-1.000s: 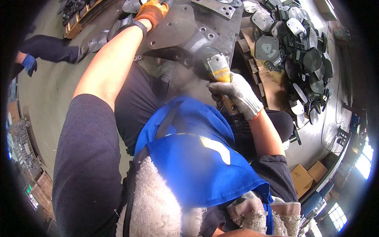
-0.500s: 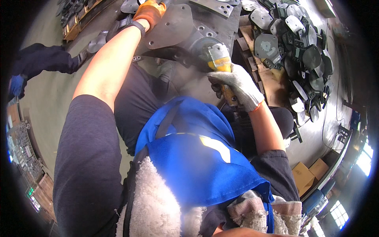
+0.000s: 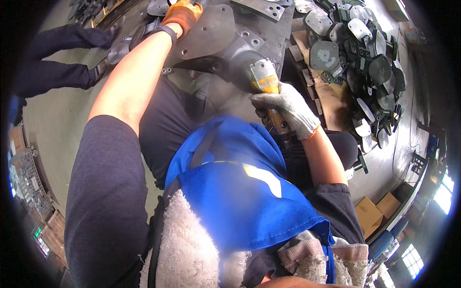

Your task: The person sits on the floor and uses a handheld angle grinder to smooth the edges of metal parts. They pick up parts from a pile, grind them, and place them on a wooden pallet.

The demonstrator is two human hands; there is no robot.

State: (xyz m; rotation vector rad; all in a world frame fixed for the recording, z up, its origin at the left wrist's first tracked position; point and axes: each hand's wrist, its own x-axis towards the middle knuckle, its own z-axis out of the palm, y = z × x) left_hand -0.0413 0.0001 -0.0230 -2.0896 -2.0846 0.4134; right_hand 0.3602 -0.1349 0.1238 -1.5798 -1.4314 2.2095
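My right hand (image 3: 290,105), in a whitish knit glove, is wrapped round the yellow body of an angle grinder (image 3: 265,79). Its round head lies over the near edge of a grey steel part with bolt holes, beside a rounded steel plate (image 3: 206,36). My left hand (image 3: 182,17), in an orange glove, is closed at the far left edge of that plate; its fingertips are partly hidden at the picture's top. Where the disc meets the steel cannot be seen clearly.
Several dark steel parts with round plates (image 3: 379,69) are heaped on a pallet at the right. A drilled steel bar (image 3: 259,8) lies beyond the plate. At the left, another person's legs (image 3: 62,74) show. Cardboard boxes (image 3: 369,213) stand at the lower right.
The grinder and my right hand have shifted slightly nearer to me. My left hand stays in place. At the left, the other person's legs have moved, and both now show.
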